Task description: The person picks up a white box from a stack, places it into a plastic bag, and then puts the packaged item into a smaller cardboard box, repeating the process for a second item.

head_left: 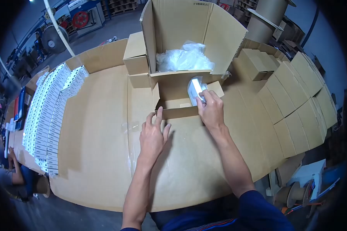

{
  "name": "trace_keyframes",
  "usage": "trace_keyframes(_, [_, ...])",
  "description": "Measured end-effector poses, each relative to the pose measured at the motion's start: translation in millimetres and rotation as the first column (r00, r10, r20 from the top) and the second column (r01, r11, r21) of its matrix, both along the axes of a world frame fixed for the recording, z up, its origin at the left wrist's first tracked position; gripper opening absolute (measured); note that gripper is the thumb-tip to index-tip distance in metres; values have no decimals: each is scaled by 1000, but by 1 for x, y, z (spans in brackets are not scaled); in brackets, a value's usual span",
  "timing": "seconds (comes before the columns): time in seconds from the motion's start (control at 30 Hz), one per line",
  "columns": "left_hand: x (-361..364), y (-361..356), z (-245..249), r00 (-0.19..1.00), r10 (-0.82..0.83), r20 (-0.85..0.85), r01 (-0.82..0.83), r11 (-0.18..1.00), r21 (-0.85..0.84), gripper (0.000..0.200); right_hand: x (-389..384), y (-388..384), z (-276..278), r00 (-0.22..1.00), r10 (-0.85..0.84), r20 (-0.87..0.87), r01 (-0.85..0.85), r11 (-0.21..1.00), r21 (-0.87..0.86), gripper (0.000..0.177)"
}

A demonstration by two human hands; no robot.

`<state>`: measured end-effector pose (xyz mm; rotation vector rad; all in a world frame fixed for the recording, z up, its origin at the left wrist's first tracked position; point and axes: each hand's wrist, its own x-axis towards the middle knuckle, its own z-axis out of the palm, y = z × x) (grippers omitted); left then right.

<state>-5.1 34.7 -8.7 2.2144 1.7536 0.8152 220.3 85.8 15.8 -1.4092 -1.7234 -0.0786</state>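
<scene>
My right hand [212, 109] pinches a white packet [196, 87] between thumb and fingers, tilted at the right end of an open carton [178, 112], while my left hand [152, 136] spreads its fingers at the carton's near left corner. I judge the packet light and stiff inside but slippery in its clear plastic [191, 84], so the firm sides give better hold than loose film.

brown carton [181, 112], white packet [195, 87]
</scene>
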Motion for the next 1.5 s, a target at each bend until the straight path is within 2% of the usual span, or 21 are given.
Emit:
trace_keyframes(0.13, [-1, 0, 6, 999, 11, -34, -13, 999, -38, 66, -8, 6, -12, 990, -88, 106, 99, 989, -109, 12])
trace_keyframes(0.27, [-3, 1, 6, 1000, -12, -25, 11, 999, -47, 66, -19, 8, -15, 946, -215, 242, 245, 964, -101, 9])
trace_keyframes(0.4, [-22, 0, 8, 995, -103, 18, 103, 994, -46, 69, -14, 6, -19, 920, -239, 311, 290, 949, -128, 19])
trace_keyframes(0.43, [-33, 0, 9, 990, -135, 43, 138, 988, -66, 70, -18, -1, -11, 936, -217, 279, 274, 944, -183, 24])
trace_keyframes(0.47, [-52, 0, 13, 989, -112, 98, 119, 991, -67, 70, -21, -12, -1, 947, -201, 250, 261, 935, -239, 28])
trace_keyframes(0.53, [-92, -1, 17, 974, -85, 209, 101, 993, -68, 70, -27, -27, 3, 926, -202, 318, 304, 899, -314, 35])
trace_keyframes(0.63, [-177, 13, 15, 985, 95, 146, -99, 995, 24, 64, -67, -34, 14, 921, -286, 265, 298, 954, -7, 49])
trace_keyframes(0.7, [-241, 36, -12, 983, 156, 97, -172, 968, 182, 49, -105, -28, 28, 991, -59, 119, 51, 997, 64, 53])
trace_keyframes(0.73, [-268, 47, -13, 979, 194, 65, -202, 966, 161, 43, -128, -21, 34, 995, 81, 56, -84, 995, 56, 46])
trace_keyframes(0.77, [-293, 59, -12, 972, 232, 33, -235, 962, 143, 37, -159, -9, 38, 965, 261, 3, -261, 965, -34, 39])
trace_keyframes(0.83, [-335, 88, -11, 956, 294, -16, -287, 943, 169, 30, -225, 23, 38, 834, 545, -80, -547, 802, -241, 26])
trace_keyframes(0.87, [-353, 104, -14, 949, 315, -28, -303, 930, 206, 27, -255, 43, 39, 748, 664, 7, -630, 713, -309, 25])
trace_keyframes(0.93, [-382, 134, -20, 934, 349, -75, -312, 900, 303, 25, -313, 100, 17, 576, 786, 224, -727, 618, -298, 29])
trace_keyframes(1.0, [-403, 164, -25, 915, 374, -149, -287, 867, 408, 26, -371, 156, 7, 471, 825, 311, -716, 564, -412, 20])
trace_keyframes(1.07, [-415, 185, -23, 887, 406, -217, -303, 870, 390, 28, -423, 200, 6, 454, 828, 330, -654, 561, -507, 22])
trace_keyframes(1.17, [-433, 211, -21, 853, 433, -291, -313, 871, 379, 31, -477, 259, -12, 463, 765, 448, -665, 634, -395, 22])
trace_keyframes(1.2, [-438, 217, -23, 845, 436, -311, -314, 874, 372, 32, -490, 269, -10, 454, 746, 487, -651, 651, -390, 31])
trace_keyframes(1.27, [-446, 223, -28, 852, 438, -286, -305, 860, 409, 31, -510, 285, -10, 430, 706, 563, -618, 685, -386, 49])
trace_keyframes(1.37, [-451, 221, -35, 871, 423, -252, -277, 844, 460, 35, -523, 300, -17, 364, 742, 562, -631, 641, -437, 55])
trace_keyframes(1.4, [-453, 219, -35, 875, 419, -241, -267, 834, 483, 38, -521, 286, 0, 339, 747, 572, -515, 656, -552, 58])
trace_keyframes(1.5, [-457, 217, -36, 886, 429, -177, -288, 807, 516, 45, -520, 282, 0, 357, 748, 560, -549, 653, -522, 56])
